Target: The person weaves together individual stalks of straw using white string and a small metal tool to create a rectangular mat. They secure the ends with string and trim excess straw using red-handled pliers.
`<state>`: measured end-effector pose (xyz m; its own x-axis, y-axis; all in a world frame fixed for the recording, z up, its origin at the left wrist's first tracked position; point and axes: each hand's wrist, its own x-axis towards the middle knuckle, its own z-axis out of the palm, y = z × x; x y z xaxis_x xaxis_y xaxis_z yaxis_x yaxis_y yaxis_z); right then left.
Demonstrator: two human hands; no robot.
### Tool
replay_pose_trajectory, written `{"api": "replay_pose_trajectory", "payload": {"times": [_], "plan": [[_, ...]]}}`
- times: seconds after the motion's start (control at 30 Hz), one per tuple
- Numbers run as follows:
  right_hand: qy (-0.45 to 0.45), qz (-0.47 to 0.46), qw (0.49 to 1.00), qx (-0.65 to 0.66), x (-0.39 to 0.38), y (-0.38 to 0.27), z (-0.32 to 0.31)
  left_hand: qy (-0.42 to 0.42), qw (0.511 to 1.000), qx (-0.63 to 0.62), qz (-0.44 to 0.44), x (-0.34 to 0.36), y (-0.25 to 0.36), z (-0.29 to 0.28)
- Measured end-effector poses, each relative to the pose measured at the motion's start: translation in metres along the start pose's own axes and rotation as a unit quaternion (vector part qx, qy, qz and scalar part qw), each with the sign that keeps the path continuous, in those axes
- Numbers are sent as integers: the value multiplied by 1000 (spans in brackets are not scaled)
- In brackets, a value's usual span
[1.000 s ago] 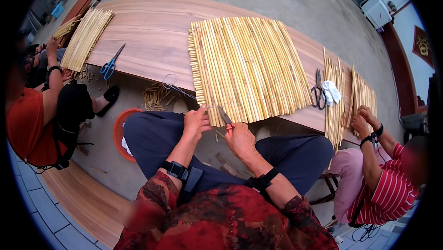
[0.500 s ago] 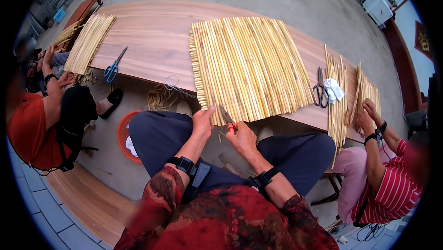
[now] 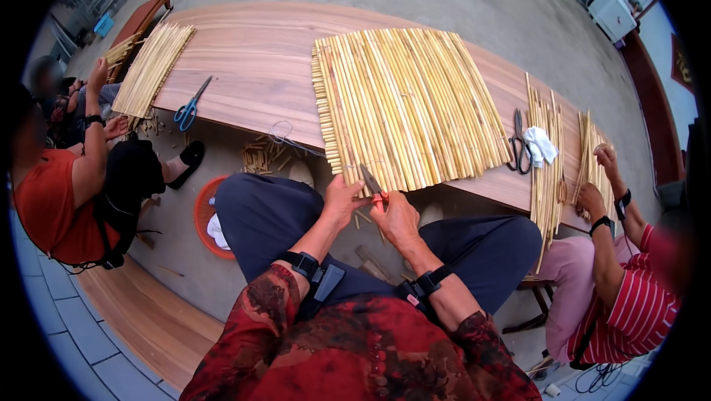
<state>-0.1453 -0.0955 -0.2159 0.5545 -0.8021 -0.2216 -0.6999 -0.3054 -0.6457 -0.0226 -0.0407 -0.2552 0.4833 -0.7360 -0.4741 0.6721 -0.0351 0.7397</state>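
Observation:
A mat of straw-coloured reed sticks [image 3: 415, 105] lies on the wooden table, its near edge jutting over the table's front. My left hand [image 3: 341, 199] is closed on stick ends at the near left corner of that mat. Red-handled shears [image 3: 371, 179] are gripped in my right hand [image 3: 398, 217], just right of the left hand. Their dark blades point up and left against the mat's near edge. Whether the blades have a stick between them is too small to tell.
Blue-handled scissors [image 3: 194, 105] lie on the table [image 3: 252, 53] at left, black scissors [image 3: 520, 145] and a white cloth [image 3: 541, 146] at right. Co-workers sit on both sides with reed sticks. An orange basket [image 3: 201, 216] and cut stick pieces [image 3: 261, 155] are on the floor.
My left hand has moved slightly right along the mat's near edge, closer to the shears. The left co-worker's hand has risen; the right co-worker's hands have moved apart. The whole view has shifted slightly.

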Motion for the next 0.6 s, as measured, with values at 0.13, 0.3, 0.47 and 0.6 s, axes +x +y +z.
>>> {"api": "replay_pose_trajectory", "payload": {"times": [0.13, 0.3, 0.47, 0.6], "plan": [[-3, 7, 1000, 26, -3, 3, 3, 28, 999, -8, 27, 0, -4, 2], [83, -58, 984, 149, 2, -7, -19, 65, 995, 8, 76, 8, -10, 6], [170, -145, 940, 258, 27, -8, -86, 30, 999, 20, 26, -1, -8, 12], [31, -21, 989, 140, 20, 15, -117, -10, 1000, 1, -27, -2, -4, -6]]}}
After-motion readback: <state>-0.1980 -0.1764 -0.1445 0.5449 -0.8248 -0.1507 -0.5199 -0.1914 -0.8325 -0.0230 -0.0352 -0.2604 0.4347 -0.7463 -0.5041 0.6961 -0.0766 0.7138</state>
